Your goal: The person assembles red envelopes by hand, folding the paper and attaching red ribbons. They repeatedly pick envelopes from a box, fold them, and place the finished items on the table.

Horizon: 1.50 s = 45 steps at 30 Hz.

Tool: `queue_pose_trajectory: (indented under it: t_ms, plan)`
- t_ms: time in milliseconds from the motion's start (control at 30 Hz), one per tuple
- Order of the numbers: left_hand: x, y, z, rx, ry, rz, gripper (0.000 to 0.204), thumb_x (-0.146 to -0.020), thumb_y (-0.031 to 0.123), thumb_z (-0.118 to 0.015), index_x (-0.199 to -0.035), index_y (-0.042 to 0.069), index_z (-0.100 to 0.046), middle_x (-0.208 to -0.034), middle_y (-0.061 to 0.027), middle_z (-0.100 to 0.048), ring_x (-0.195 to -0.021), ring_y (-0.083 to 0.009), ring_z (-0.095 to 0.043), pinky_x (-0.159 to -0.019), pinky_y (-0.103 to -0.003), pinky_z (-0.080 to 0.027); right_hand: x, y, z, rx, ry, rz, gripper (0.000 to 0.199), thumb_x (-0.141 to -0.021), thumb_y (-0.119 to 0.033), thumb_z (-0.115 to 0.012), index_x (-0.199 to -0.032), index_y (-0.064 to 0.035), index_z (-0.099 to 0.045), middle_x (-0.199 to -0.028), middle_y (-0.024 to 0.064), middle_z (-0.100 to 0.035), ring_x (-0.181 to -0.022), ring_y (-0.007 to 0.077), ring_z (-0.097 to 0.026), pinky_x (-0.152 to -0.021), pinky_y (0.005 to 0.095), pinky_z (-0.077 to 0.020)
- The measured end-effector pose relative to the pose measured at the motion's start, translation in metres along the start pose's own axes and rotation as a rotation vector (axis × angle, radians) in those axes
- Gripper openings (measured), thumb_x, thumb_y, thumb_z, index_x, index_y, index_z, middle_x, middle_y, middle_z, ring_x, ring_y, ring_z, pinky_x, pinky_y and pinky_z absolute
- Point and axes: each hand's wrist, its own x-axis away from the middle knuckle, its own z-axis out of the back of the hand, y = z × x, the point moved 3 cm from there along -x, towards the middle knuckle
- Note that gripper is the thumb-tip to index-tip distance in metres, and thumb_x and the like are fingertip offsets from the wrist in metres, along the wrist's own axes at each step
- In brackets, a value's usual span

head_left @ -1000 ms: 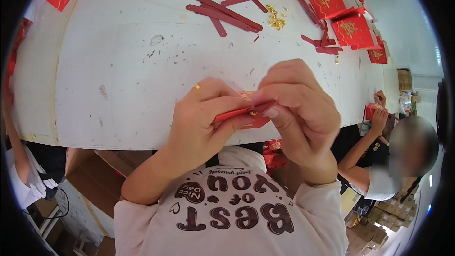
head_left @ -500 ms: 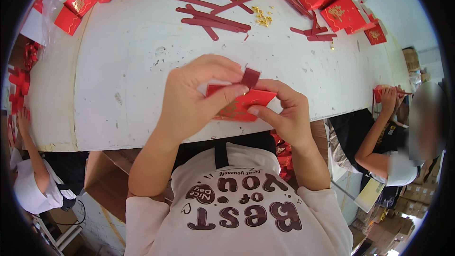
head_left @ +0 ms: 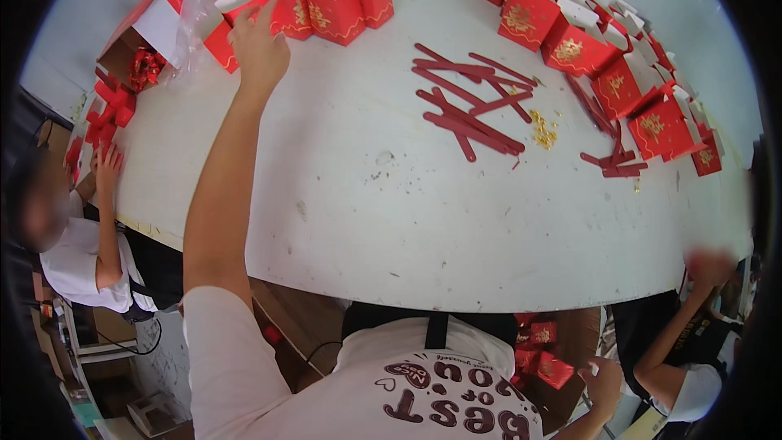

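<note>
My left arm stretches to the far left of the white table [head_left: 342, 220]. There my left hand [head_left: 262, 53] has its fingers closed at the upper edge of a red gift box [head_left: 218, 46] with gold decoration. It stands in a row with several open-topped red boxes [head_left: 334, 12]. Below the table's front edge, at the lower right, my right hand [head_left: 603, 385] is empty with its fingers apart. Close to it, a red box [head_left: 555, 369] lies among other red boxes in a cardboard carton [head_left: 582, 342].
Dark red strips [head_left: 472, 102] lie in a loose pile, with small gold fasteners [head_left: 544, 132] beside them. More red boxes [head_left: 574, 49] line the far right. A clear plastic bag [head_left: 199, 20] and a carton [head_left: 122, 49] are far left. Co-workers' hands [head_left: 106, 165] show on both sides.
The red box and dark red strip have left my hands. My left hand has reached forward-left to the box row; my right hand has dropped toward the carton. The view has shifted left.
</note>
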Motion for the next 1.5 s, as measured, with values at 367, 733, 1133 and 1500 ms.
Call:
queue_pose_trajectory:
  t_ms: [367, 733, 1133, 1500]
  plan:
    - [-0.015, 0.067, 0.004, 0.234, -0.347, -0.260, 0.014, -0.069, 0.008, -0.071, -0.082, 0.008, -0.064, -0.142, -0.0132, -0.037, -0.134, -0.0398, -0.023, -0.105, -0.053, -0.024, -0.049, -0.180, 0.058, -0.404, 0.044, 0.590, 0.032, -0.067, -0.008, -0.075, -0.097, -0.0006, -0.065, -0.093, 0.0148, -0.066, -0.085, 0.0315, -0.063, -0.075, 0.0368, -0.0503]
    - [0.157, 0.224, 0.109, 1.360, -0.400, 0.254, 0.092, -0.068, 0.029, -0.082, -0.136, 0.003, -0.025, -0.140, -0.0204, -0.034, -0.131, -0.0317, -0.033, -0.105, -0.047, -0.030, -0.082, -0.268, -0.008, -1.180, -0.183, 1.158, 0.090, -0.078, -0.012, -0.070, -0.145, 0.0019, -0.012, -0.144, 0.0209, -0.028, -0.131, 0.0333, -0.032, -0.108, 0.0408, -0.0225]
    - [0.245, 0.248, 0.099, 1.471, -0.119, 0.247, 0.072, -0.090, 0.044, -0.053, -0.138, 0.000, -0.022, -0.138, -0.0354, -0.029, -0.119, -0.0428, -0.046, -0.097, -0.049, -0.041, -0.058, -0.256, -0.024, -1.551, 0.122, 1.053, 0.035, -0.070, 0.004, -0.076, -0.102, -0.0033, -0.066, -0.135, 0.0262, -0.039, -0.115, 0.0292, -0.049, -0.095, 0.0364, -0.0393]
    - [0.240, 0.253, 0.113, 1.354, -0.299, 0.446, 0.028, -0.093, 0.023, -0.054, -0.106, -0.002, -0.058, -0.128, -0.0318, -0.040, -0.114, -0.0379, -0.050, -0.097, -0.046, -0.037, -0.058, -0.250, -0.024, -1.576, 0.256, 1.218, 0.032, -0.071, -0.006, -0.077, -0.100, -0.0004, -0.064, -0.128, 0.0301, -0.044, -0.106, 0.0358, -0.053, -0.091, 0.0450, -0.0398]
